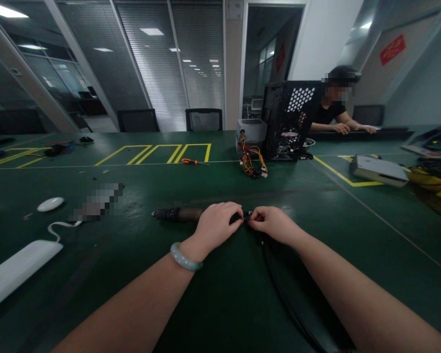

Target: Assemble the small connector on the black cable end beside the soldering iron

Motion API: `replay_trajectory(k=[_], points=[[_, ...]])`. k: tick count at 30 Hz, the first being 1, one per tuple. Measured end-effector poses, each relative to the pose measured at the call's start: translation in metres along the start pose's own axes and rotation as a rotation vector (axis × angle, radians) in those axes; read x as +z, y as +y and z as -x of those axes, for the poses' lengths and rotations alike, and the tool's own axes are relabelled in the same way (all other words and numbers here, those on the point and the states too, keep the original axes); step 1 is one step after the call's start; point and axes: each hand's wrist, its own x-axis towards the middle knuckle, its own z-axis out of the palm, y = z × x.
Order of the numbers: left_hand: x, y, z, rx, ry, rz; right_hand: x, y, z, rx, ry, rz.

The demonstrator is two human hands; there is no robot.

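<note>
A dark, tube-shaped power screwdriver (182, 214) with a brown body and narrow black nose lies on the green table, its tip pointing left. My left hand (216, 225), with a pale bangle at the wrist, covers its rear end, thumb and fingers pinched together there. Close beside it, my right hand (274, 223) pinches a small dark piece that looks like the end of a black cable (279, 289). The fingertips of both hands nearly meet, and the join between the parts is mostly hidden. The cable runs down toward the table's near edge, under my right forearm.
At left are a white power strip (22, 269), a white mouse (50, 204) and a blurred-out object (99, 202). Farther back are an orange screwdriver (189, 161), a power supply (252, 131) with loose wires and a black computer case (292, 120). A person (338, 105) leans over the table behind.
</note>
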Motion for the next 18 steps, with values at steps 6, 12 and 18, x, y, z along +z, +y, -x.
replay_trajectory(k=[6, 12, 18], points=[[-0.0018, 0.0006, 0.0002, 0.046, -0.004, 0.014, -0.0001, -0.0025, 0.0001, 0.005, 0.002, 0.001], [-0.0009, 0.0007, 0.0005, -0.012, 0.02, 0.011, -0.0002, -0.0024, 0.0003, 0.001, 0.006, 0.002], [-0.001, 0.0001, 0.0001, 0.03, 0.003, -0.002, -0.0008, -0.0013, 0.0005, -0.004, -0.007, -0.001]])
